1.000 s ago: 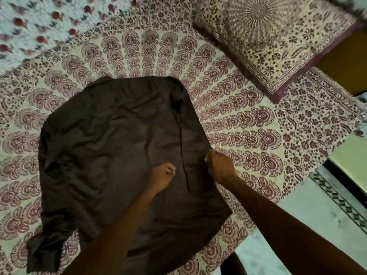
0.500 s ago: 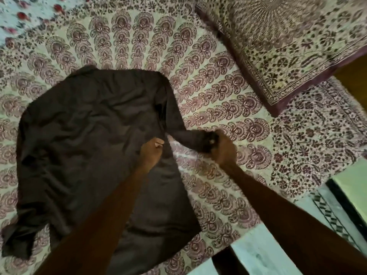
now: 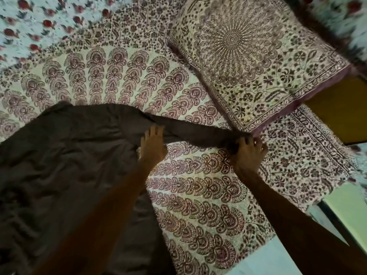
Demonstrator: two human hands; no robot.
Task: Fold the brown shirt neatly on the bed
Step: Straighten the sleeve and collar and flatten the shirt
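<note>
The brown shirt [image 3: 65,161] lies spread over the left half of the bed [image 3: 198,195], wrinkled, its lower part running off the frame's left and bottom edges. One sleeve [image 3: 198,132] stretches flat to the right across the patterned sheet. My left hand [image 3: 153,143] presses flat, fingers spread, where the sleeve meets the body. My right hand [image 3: 248,153] is closed around the sleeve's cuff end, close to the pillow's corner.
A patterned pillow [image 3: 258,56] lies at the back right, its corner just beyond the sleeve end. A flowered white cloth [image 3: 29,22] covers the far left. The bed's edge runs along the lower right, with pale floor [image 3: 268,261] beyond it.
My right hand has pulled the sleeve out to the right until it lies straight. My left hand opened from a fist and now presses flat at the sleeve's base.
</note>
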